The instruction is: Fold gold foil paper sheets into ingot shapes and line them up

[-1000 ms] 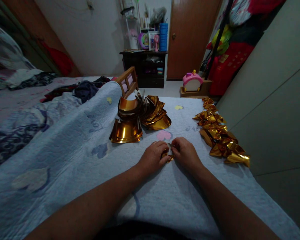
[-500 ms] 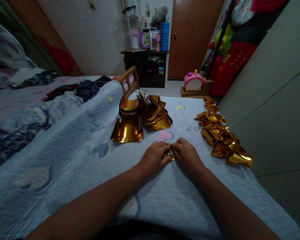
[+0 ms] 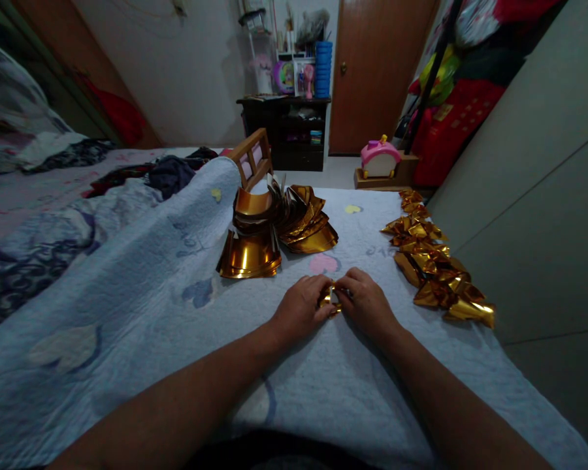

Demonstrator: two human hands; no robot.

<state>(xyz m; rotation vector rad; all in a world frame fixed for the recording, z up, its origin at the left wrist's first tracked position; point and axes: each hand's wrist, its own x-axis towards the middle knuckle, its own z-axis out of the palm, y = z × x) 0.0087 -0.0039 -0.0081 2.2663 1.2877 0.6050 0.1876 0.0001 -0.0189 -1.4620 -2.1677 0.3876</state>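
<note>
Between my hands, just above the bed cover, is a small piece of gold foil paper [image 3: 326, 299], mostly hidden by fingers. My left hand [image 3: 304, 304] is closed on its left side, fingertips and thumb pinching it. From the right, my right hand [image 3: 365, 301] grips the other side with bent fingers. Beyond my hands lies a stack of curved gold foil sheets [image 3: 251, 256], fanned in several bunches. To the right runs a row of folded gold foil pieces [image 3: 424, 264], several of them lying against each other along the bed's edge.
The pale blue quilted bed cover [image 3: 215, 365] lies under everything. A wooden bed rail [image 3: 255, 156] stands behind the stack. Clothes [image 3: 171, 176] are heaped at left. A pink and white toy [image 3: 379, 160] sits beyond the bed, and a grey panel [image 3: 534, 215] borders the right side.
My fingers have shifted slightly around the gold foil paper, and a little more of its shiny face shows between them. The stack and the row have stayed in place.
</note>
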